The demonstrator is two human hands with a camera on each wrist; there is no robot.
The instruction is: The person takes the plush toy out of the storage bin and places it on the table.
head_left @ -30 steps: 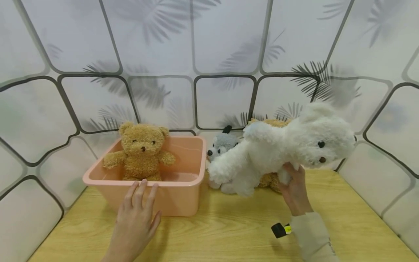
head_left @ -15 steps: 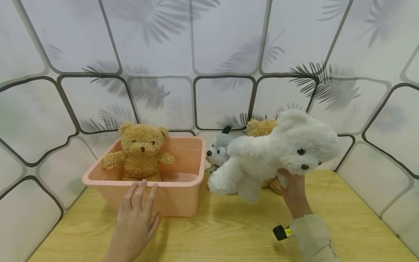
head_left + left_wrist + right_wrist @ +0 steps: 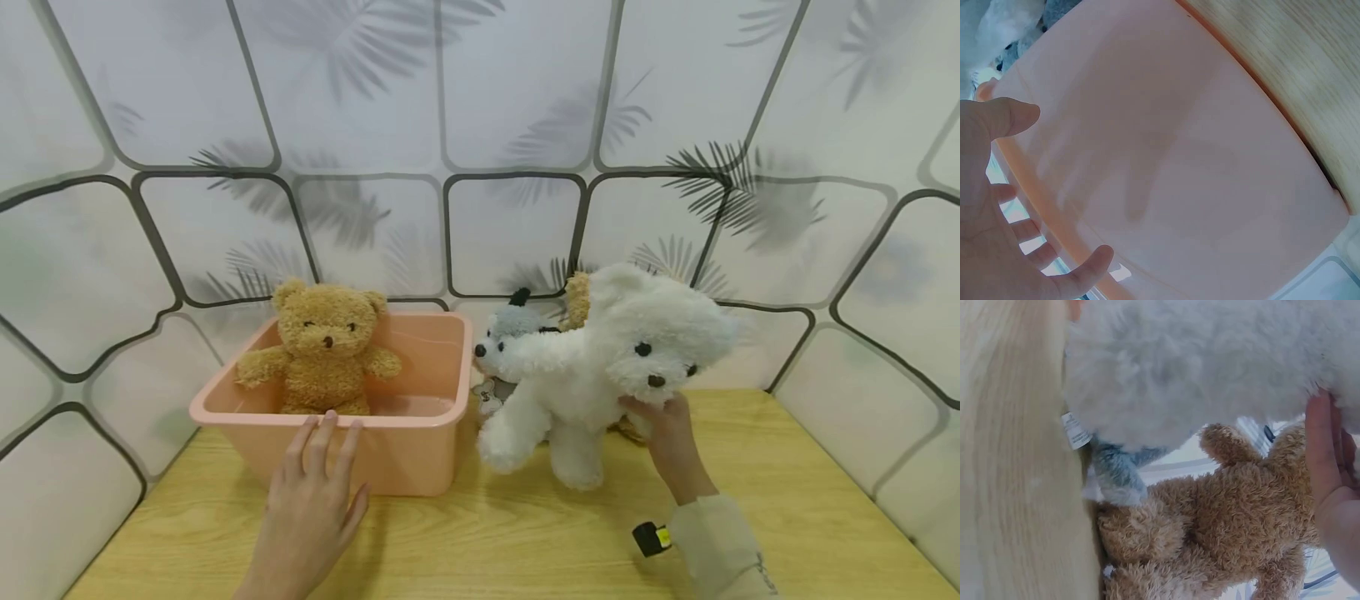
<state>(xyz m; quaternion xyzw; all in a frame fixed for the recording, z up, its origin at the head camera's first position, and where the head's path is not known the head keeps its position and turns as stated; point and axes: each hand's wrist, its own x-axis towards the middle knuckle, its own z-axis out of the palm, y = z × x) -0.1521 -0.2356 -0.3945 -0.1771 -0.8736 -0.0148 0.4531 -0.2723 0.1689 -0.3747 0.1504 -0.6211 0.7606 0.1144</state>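
In the head view my left hand [image 3: 311,496] rests with extended fingers on the near rim of a pink plastic tub [image 3: 420,454]; in the left wrist view its fingertips reach over that rim. A tan teddy bear [image 3: 326,354] sits inside the tub, facing me. My right hand [image 3: 667,433] grips a white stuffed animal [image 3: 577,383] below its head, tilted with its legs close over the table. Behind the white toy are a grey-and-white husky plush [image 3: 513,329] and a second brown teddy bear [image 3: 1241,500], mostly hidden in the head view.
A wood-grain table [image 3: 480,550] holds everything. Patterned fabric walls [image 3: 517,233] enclose its back and sides. A small black object with a yellow tag [image 3: 651,539] shows beside my right sleeve [image 3: 716,537].
My right hand has brought the white stuffed animal left and lower, turning it more upright, with its legs nearer the table. My left hand and the tub have stayed put.
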